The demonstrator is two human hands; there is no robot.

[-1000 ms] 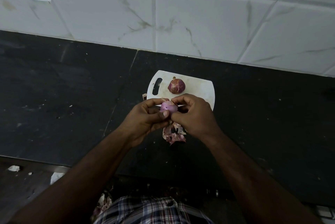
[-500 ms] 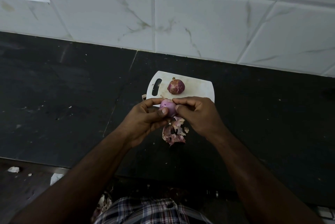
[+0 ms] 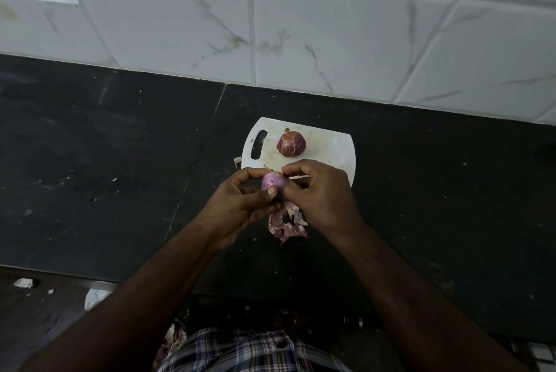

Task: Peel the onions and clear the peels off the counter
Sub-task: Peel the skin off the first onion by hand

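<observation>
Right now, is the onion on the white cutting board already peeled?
No, the onion on the cutting board wears its dark, dry outer skin, unlike the pale onion held between the hands.

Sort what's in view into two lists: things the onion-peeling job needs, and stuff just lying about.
Job:
- onion in the hands, held by left hand, right hand pinching a peel strip
- unpeeled onion on the white cutting board
- peel pile on the counter

Lying about:
- white scraps below the counter edge
</observation>
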